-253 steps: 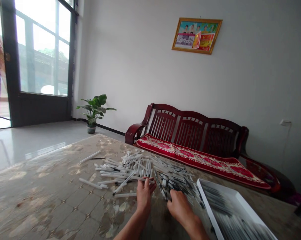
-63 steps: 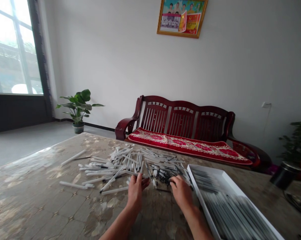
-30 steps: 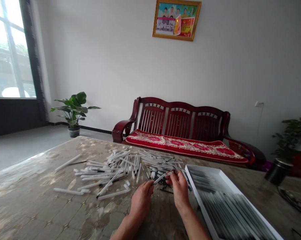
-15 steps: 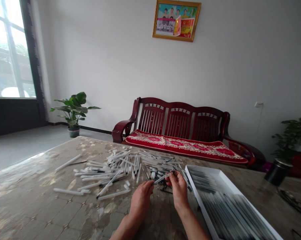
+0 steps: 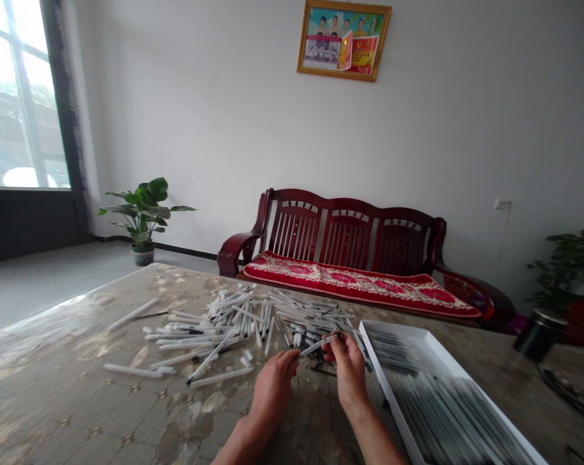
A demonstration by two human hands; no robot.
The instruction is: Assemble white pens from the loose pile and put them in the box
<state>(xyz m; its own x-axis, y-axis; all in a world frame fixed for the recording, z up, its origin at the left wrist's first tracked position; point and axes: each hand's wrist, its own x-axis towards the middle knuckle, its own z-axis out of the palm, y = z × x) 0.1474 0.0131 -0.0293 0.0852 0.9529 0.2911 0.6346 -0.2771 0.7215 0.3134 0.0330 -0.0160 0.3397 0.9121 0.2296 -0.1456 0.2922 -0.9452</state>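
Between my two hands, above the near edge of the pile, is a pale pen with a dark end at the right. My left hand pinches its left end. Thumb and fingers of my right hand close on its right end. Loose white pen barrels and caps lie scattered to the left and beyond my hands. Dark pen parts lie partly hidden behind the held pen. Just right of my right hand stands a white box with many grey pens in rows.
All this rests on a patterned tabletop. A black cylindrical container and a dark cable are at the right. Behind the table stands a red wooden bench; a potted plant is on the floor at left.
Almost nothing differs. Both hands keep the same grip on the pen, and the view has shifted very slightly.
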